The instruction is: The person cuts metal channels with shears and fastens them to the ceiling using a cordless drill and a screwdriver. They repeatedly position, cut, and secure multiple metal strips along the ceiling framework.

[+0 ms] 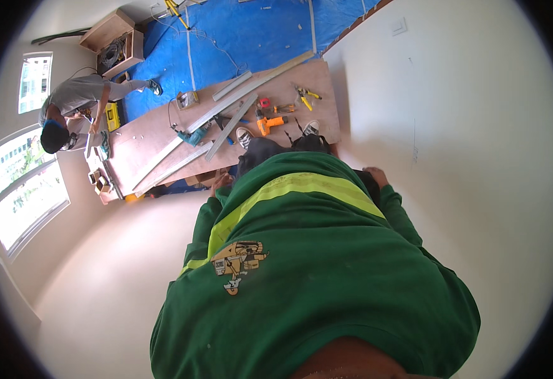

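Note:
My left hand [221, 181] hangs beside my left thigh, holding nothing that I can see, its fingers small but loosely apart. On the other side, my right hand [376, 175] rests by my right hip against dark trousers, fingers stretched and partly hidden. Ahead, by my sneakers, an orange cordless drill [269, 124] lies on a plywood sheet [324, 79]. Near it are a red tape measure [264, 102] and yellow-handled snips [305, 95]. Further left lies a teal power drill [193, 137]. Long metal channels [226, 101] cross the plywood; neither hand touches these.
At the left, another person [80, 101] bends over, holding a pale piece [92, 140]. Beside them sits a yellow toolbox [113, 117]. A wooden box [115, 44] with coiled cable stands far left on blue sheeting [251, 31]. A white wall [441, 126] rises at my right.

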Demonstrator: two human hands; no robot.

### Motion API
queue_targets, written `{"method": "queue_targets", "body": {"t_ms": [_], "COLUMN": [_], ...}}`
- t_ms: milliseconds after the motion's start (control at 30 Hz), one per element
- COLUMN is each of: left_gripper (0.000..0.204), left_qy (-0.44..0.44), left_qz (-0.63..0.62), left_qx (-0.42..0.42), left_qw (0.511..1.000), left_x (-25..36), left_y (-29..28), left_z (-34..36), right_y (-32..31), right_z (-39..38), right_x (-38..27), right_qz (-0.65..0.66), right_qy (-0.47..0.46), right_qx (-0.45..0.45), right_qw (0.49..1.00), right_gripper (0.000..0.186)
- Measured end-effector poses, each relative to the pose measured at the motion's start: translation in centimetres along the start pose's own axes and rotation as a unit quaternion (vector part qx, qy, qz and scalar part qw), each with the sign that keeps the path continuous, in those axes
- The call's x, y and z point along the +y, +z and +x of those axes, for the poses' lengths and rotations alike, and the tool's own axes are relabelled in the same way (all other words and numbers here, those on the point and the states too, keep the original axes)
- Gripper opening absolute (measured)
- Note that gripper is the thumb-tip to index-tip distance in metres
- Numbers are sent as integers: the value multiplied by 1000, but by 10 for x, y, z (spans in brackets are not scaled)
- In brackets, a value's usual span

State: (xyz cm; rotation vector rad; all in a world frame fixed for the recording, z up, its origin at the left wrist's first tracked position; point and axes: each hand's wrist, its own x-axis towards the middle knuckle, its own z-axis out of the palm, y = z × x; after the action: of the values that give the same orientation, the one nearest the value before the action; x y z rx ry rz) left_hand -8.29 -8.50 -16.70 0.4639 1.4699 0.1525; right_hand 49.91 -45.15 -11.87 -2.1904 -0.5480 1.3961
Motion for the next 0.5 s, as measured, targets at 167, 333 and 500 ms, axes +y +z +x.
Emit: {"method": "queue_targets", "body": {"t_ms": [167, 333, 500], "left_gripper": [51, 47, 50], "left_qy": [50, 133, 594], "left_qz": [27, -1, 79], "left_qx": [-14, 77, 78], "left_qw": [998, 988, 796], "left_x": [3, 82, 286], "left_y": [-9, 24, 84], "left_z": [14, -25, -195], "right_y": [-36, -57, -70], "right_z": [31, 21, -8], "right_x": [-114, -146, -207], "right_qz": [177, 111, 83], "right_qy": [158, 157, 14], "right_qx": [67, 43, 112], "right_qw": [969, 980, 990], "right_gripper": [47, 49, 55]}}
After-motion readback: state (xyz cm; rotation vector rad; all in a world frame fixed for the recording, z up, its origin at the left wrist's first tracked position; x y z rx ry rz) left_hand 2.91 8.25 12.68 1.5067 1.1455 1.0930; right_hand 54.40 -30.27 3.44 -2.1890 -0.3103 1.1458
